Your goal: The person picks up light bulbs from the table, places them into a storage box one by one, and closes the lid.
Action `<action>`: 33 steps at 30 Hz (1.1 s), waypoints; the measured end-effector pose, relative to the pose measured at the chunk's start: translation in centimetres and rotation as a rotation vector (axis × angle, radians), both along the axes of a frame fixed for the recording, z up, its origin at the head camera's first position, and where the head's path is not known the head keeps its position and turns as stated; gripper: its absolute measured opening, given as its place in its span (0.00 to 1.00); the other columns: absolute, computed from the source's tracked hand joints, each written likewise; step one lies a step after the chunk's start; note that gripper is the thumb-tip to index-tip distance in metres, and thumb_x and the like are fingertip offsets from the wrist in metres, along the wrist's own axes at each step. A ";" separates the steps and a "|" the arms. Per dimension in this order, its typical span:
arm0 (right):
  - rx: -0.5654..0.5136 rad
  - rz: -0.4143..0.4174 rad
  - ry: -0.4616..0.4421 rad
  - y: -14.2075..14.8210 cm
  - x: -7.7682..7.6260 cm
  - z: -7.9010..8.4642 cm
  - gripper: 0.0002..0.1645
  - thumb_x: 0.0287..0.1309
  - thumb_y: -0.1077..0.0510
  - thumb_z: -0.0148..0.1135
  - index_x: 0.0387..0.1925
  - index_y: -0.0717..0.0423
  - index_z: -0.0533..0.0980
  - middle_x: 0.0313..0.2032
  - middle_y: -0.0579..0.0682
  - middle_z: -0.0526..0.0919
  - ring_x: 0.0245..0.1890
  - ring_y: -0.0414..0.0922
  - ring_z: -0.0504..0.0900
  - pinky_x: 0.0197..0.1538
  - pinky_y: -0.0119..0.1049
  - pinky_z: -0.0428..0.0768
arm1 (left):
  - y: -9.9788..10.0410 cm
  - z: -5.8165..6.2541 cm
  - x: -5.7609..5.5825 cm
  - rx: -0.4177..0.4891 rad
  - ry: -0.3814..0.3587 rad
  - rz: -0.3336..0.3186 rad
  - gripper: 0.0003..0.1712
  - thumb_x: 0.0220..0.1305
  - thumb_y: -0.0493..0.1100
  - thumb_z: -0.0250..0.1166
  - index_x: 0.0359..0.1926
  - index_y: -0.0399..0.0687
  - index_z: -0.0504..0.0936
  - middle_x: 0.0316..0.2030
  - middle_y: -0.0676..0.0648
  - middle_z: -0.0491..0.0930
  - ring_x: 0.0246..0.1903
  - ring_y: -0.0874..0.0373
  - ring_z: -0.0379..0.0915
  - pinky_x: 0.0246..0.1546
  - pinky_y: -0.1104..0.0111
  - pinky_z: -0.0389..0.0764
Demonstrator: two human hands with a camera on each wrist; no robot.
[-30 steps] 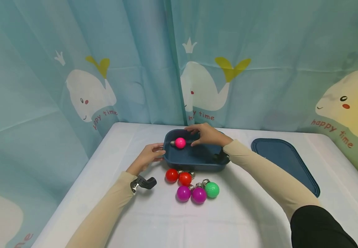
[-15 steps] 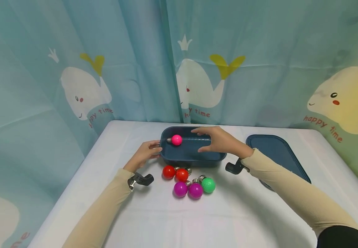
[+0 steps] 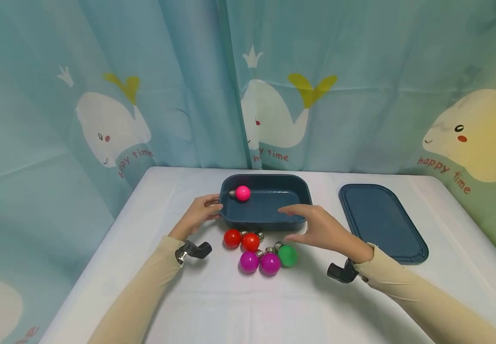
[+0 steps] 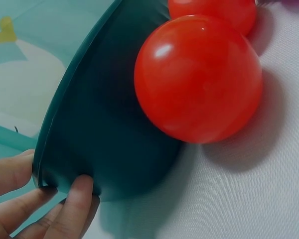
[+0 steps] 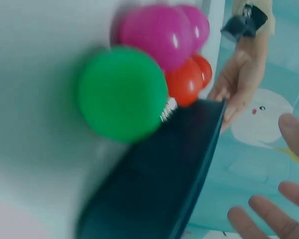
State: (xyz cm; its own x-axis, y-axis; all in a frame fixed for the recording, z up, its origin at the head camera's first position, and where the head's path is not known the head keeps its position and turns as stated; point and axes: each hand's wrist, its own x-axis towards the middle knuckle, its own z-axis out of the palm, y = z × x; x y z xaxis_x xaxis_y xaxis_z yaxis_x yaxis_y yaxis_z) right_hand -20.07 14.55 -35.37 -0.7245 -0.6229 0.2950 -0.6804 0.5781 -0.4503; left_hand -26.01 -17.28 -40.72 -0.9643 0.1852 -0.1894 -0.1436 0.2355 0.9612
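A dark blue rectangular tub holds one pink bulb-shaped ball with a ridged screw base, lying at its left end. My left hand rests its fingertips on the tub's left end; the left wrist view shows those fingers against the outer wall. My right hand hovers near the tub's front right corner, thumb and fingers spread with nothing between them. Just below its thumb sits a green bulb. Two red bulbs and two purple bulbs lie beside it, in front of the tub.
A dark blue lid lies flat on the white-covered table at the right. Behind the table hangs a blue-green curtain printed with whales. Each wrist carries a black strapped device.
My right hand has pulled back out of the tub, toward the front right and the green bulb. My left hand stays at the tub's left end. The view shifts slightly.
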 end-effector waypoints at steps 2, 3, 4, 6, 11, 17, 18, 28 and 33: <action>-0.023 -0.034 0.009 0.0 0.8 -0.8 0.35 0.39 0.55 0.77 0.53 0.59 0.76 0.50 0.53 0.83 0.48 0.49 0.82 0.50 0.45 0.82 | 0.0 0.0 0.0 -0.005 -0.001 0.002 0.28 0.67 0.34 0.53 0.67 0.32 0.60 0.63 0.30 0.66 0.57 0.42 0.70 0.55 0.58 0.78; -0.028 -0.054 0.011 0.0 1.1 -1.2 0.35 0.39 0.54 0.77 0.52 0.59 0.77 0.49 0.52 0.83 0.48 0.49 0.82 0.50 0.45 0.82 | 0.0 0.0 0.0 -0.004 -0.003 0.005 0.28 0.67 0.34 0.54 0.67 0.32 0.60 0.63 0.30 0.66 0.57 0.42 0.70 0.55 0.58 0.78; -0.029 -0.077 0.018 -0.1 1.5 -1.5 0.35 0.38 0.54 0.77 0.52 0.59 0.77 0.49 0.52 0.83 0.48 0.48 0.82 0.50 0.45 0.82 | 0.0 0.1 0.0 -0.007 -0.006 0.006 0.28 0.67 0.34 0.54 0.67 0.32 0.60 0.63 0.31 0.66 0.57 0.42 0.70 0.55 0.58 0.78; -0.031 -0.121 0.031 -0.2 2.1 -2.3 0.35 0.38 0.52 0.77 0.51 0.59 0.77 0.48 0.51 0.84 0.47 0.47 0.82 0.50 0.44 0.82 | 0.0 0.1 -0.1 -0.010 -0.009 0.007 0.28 0.67 0.34 0.54 0.67 0.32 0.60 0.63 0.31 0.66 0.57 0.42 0.70 0.56 0.58 0.77; -0.043 -0.194 0.045 -0.3 3.0 -3.7 0.35 0.35 0.52 0.78 0.49 0.58 0.78 0.46 0.51 0.84 0.47 0.48 0.82 0.49 0.43 0.82 | 0.0 -0.1 -0.2 -0.012 -0.007 0.007 0.29 0.67 0.35 0.54 0.67 0.33 0.61 0.63 0.31 0.66 0.58 0.42 0.70 0.56 0.58 0.77; -0.031 -0.212 0.050 -0.2 3.6 -4.7 0.34 0.33 0.53 0.79 0.48 0.58 0.79 0.45 0.51 0.85 0.47 0.48 0.82 0.49 0.43 0.82 | 0.0 -0.2 -0.1 -0.016 -0.003 0.002 0.28 0.68 0.35 0.54 0.67 0.33 0.61 0.63 0.31 0.66 0.58 0.42 0.70 0.55 0.59 0.78; -0.031 -0.210 0.053 -0.2 3.6 -4.9 0.34 0.33 0.53 0.79 0.47 0.59 0.79 0.44 0.51 0.85 0.46 0.48 0.83 0.49 0.43 0.82 | -0.1 -0.2 -0.1 -0.015 -0.001 0.001 0.28 0.68 0.35 0.54 0.67 0.33 0.60 0.63 0.31 0.66 0.58 0.42 0.70 0.55 0.59 0.78; -0.006 -0.159 0.084 0.3 4.1 -6.8 0.33 0.33 0.55 0.79 0.46 0.59 0.79 0.43 0.50 0.85 0.45 0.47 0.83 0.49 0.41 0.82 | 0.0 -0.2 -0.2 -0.010 -0.001 -0.001 0.28 0.68 0.34 0.53 0.67 0.32 0.60 0.63 0.30 0.65 0.59 0.40 0.68 0.55 0.59 0.78; 0.000 -0.140 0.089 0.4 4.0 -7.0 0.33 0.32 0.55 0.79 0.46 0.59 0.78 0.43 0.50 0.85 0.44 0.47 0.83 0.48 0.40 0.82 | 0.1 -0.2 -0.2 -0.008 -0.009 -0.001 0.28 0.68 0.34 0.53 0.67 0.33 0.60 0.63 0.31 0.65 0.60 0.39 0.67 0.56 0.58 0.77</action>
State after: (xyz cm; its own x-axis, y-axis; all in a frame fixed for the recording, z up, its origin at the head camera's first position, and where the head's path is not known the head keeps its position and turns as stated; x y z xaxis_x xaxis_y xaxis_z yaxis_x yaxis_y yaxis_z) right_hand -16.04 14.91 -42.36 -0.7751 -0.5178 0.3621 -0.6306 0.6699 -0.3919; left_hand -26.20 -17.22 -40.91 -0.9623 0.1845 -0.1998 -0.1523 0.2431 0.9580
